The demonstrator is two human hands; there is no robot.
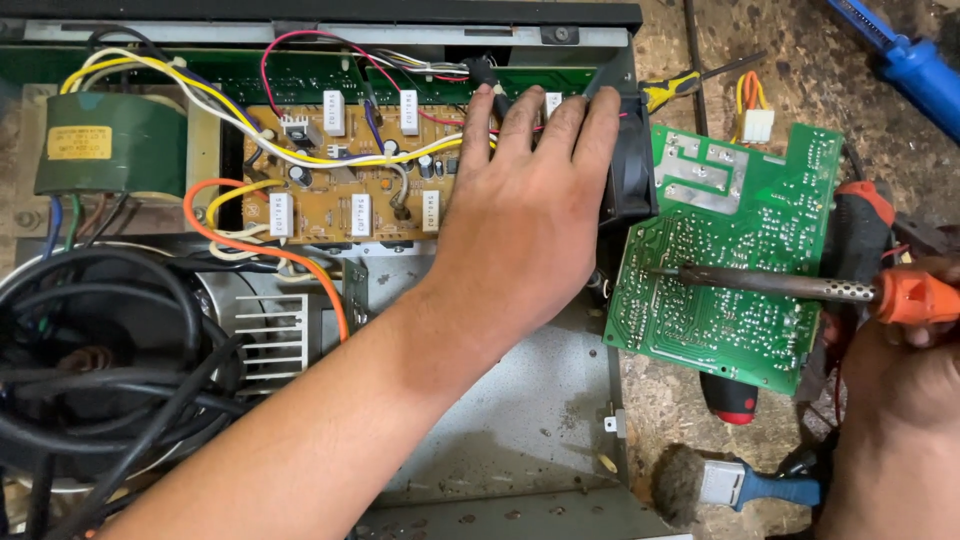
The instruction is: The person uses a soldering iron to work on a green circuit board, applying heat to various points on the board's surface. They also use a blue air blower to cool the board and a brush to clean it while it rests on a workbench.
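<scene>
Soldering iron in right hand, fingers closed round its orange grip, tip resting on green board just left of them. Left hand lies flat, fingers spread open, holding nothing, tips touching black fan and chassis edge. Brown board w/ wires left of those fingers. Brush on worktop below green board.

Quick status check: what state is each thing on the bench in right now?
Left hand: flat, fingers on the brown circuit board and black fan.
Right hand: gripping the soldering iron.
Soldering iron: tip resting on the green circuit board.
Green circuit board: out of the chassis, solder side up.
Chassis: lid off.
Brush: lying unused.
</scene>
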